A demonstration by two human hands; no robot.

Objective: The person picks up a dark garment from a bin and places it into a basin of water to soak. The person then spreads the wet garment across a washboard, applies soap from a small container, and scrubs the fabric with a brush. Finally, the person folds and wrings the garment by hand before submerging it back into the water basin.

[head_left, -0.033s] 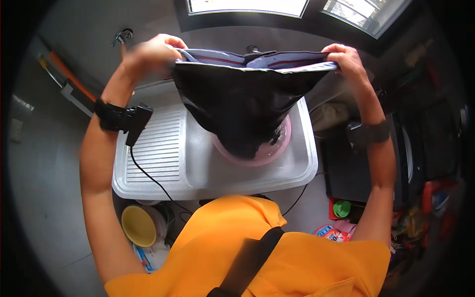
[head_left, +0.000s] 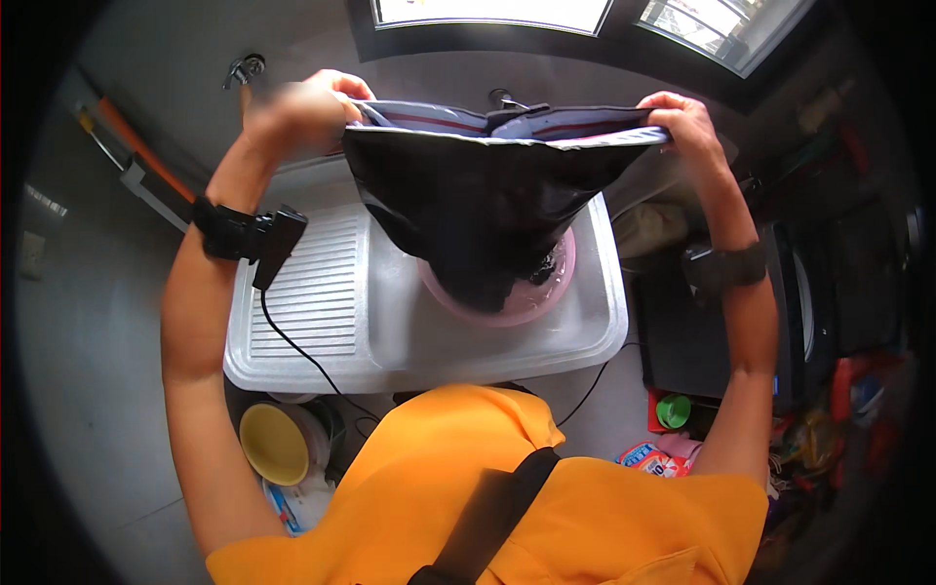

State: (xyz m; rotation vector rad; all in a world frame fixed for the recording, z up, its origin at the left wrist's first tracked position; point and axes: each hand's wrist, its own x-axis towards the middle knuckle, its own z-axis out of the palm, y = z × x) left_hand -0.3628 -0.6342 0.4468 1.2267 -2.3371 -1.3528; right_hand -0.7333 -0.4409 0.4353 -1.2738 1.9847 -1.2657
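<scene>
Black trousers (head_left: 468, 195) hang by their waistband, stretched wide between my two hands. Pale striped lining with a dark red line shows inside the open waist. My left hand (head_left: 317, 112), partly blurred, is closed on the left end of the waistband. At the right end, my right hand (head_left: 685, 125) pinches the band with its fingers folded over. The lower part of the cloth looks wet and hangs down into a pink basin (head_left: 531, 314) that holds water. Most of the basin's far side is hidden behind the trousers.
The basin stands in a grey laundry sink (head_left: 400, 341) with a ribbed washboard (head_left: 304, 292) on the left. A tap (head_left: 244, 73) is on the wall. A yellow bucket (head_left: 273, 444) sits below left. A black appliance (head_left: 692, 331) stands at right. Cables run past the sink.
</scene>
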